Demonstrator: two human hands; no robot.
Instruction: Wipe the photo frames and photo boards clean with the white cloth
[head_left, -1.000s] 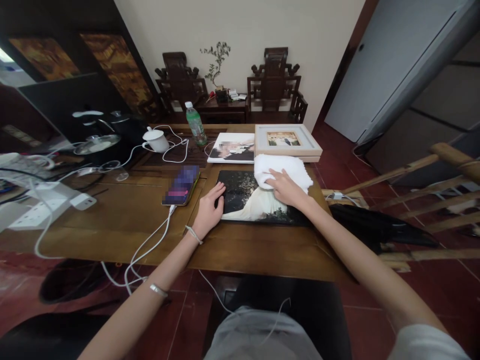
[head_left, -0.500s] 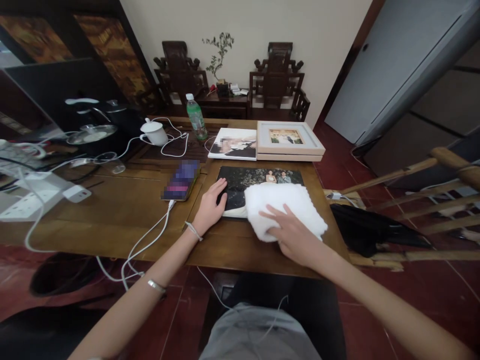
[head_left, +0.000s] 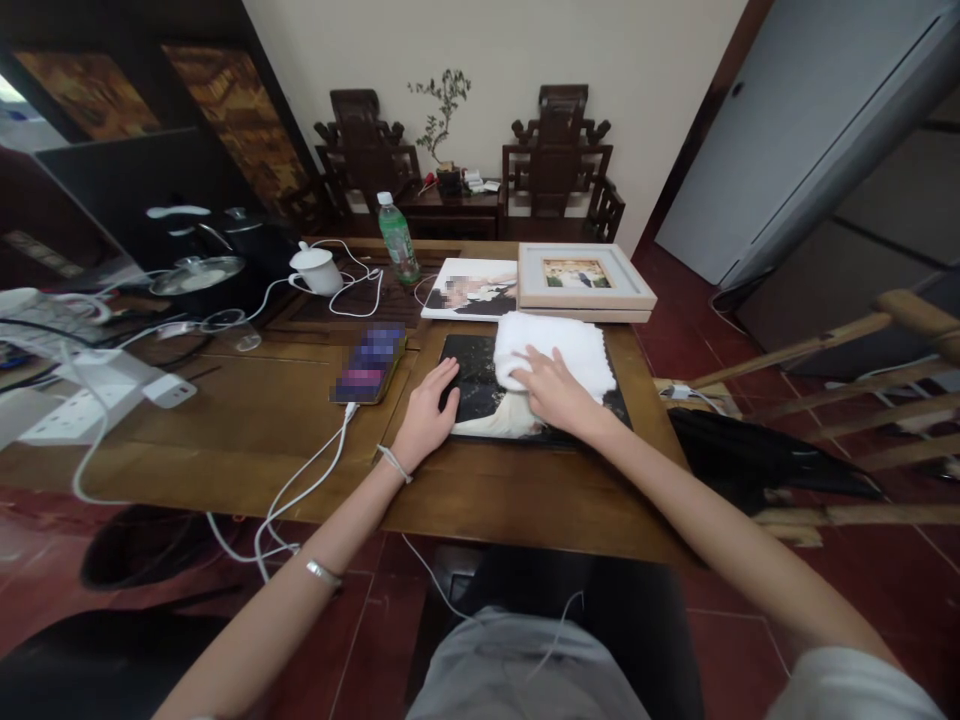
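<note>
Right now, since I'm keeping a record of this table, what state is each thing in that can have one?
White cloth: folded, lying on the dark photo panel.
Dark photo panel: flat, partly covered.
Left hand: open, at the panel's left edge.
Right hand: on the cloth.
Phone: lit, cable plugged in.
Green bottle: upright, capped.
White cup: upright, lidded.
White photo panel: flat, picture up.
Top picture frame: flat, picture up.

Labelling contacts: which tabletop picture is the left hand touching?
The dark front panel, left hand on its left edge; pale print and framed photo lie farther back, untouched.
</note>
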